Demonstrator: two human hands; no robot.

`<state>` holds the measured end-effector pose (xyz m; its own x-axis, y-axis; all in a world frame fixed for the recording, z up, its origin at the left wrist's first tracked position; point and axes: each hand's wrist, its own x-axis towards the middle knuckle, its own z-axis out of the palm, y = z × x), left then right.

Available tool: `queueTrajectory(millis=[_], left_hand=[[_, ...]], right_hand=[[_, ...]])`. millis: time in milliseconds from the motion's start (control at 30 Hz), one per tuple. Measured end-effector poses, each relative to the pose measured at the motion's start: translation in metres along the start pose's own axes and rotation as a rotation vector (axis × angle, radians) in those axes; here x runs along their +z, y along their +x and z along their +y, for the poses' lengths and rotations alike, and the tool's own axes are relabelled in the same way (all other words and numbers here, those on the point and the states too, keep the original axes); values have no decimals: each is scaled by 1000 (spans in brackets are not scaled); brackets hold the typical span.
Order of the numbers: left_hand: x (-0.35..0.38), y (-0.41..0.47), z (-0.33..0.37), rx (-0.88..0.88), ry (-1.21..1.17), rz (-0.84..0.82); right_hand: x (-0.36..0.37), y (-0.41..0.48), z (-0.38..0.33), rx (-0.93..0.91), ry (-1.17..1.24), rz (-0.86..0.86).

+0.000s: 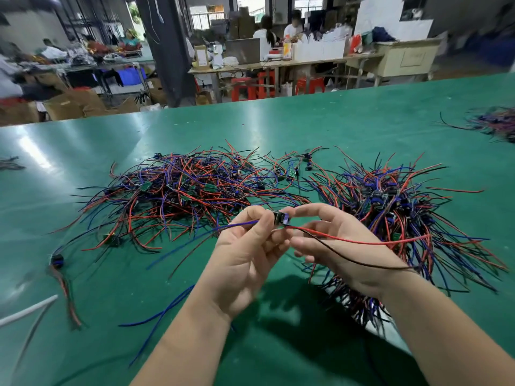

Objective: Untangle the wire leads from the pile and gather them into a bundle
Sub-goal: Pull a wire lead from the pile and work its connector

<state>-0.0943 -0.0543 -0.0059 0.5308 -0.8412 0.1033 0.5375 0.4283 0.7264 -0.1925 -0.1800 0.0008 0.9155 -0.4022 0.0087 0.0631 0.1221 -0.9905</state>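
Here we are on the near side of the pile (184, 190), both hands raised off the green tabletop (334, 126) with one wire lead set held between them. The left hand (245, 254) has its fingers (259, 215) curled in, pinching the small black connector (280, 218). The right hand (331, 246) pinches the same connector from the other side, thumb and forefinger closed on it and the other fingers loosely bent. The blue leads (239, 224) trail out past the left hand toward the pile's near edge, and I can't tell whether their tips are caught in the tangle. The red lead (362, 240) and black lead (348, 259) run the other way, across the right wrist and away from the pile. Gripping at the connector looks sensible to me: it's the one firm part, and holding it up in the air lets the loose ends hang and slide free instead of dragging neighbours along. Just right of the pile lies the bundle (390, 207), connectors crowded at its middle and leads fanning outward, so I'd judge that's where this set is headed. One stray piece (57, 259) lies alone, well off the pile's near-left side. Plenty remains in that tangle, so this job is far from done.
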Motion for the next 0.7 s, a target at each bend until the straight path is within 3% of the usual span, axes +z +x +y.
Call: queueTrajectory(millis=[67,133,267,367,433,567,700], left_hand=[[2,1,-4,60,113,113],[3,1,-7,129,269,167],[2,0,-12,254,560,98],[2,1,-10,259,622,63],[1,3,-9,261,635,122],[3,1,-5,79,493,152],[2,1,-8,123,562,160]], right_hand=[[5,-2,0,-96,8,-38],[9,-1,-3,-139,110,43],[8,2,-6,-92,313,195],[6,2,-8,-52,402,206],[4,2,-8,-38,407,184],[3,2,-4,-48,306,109],[4,3,1,-73,173,142]])
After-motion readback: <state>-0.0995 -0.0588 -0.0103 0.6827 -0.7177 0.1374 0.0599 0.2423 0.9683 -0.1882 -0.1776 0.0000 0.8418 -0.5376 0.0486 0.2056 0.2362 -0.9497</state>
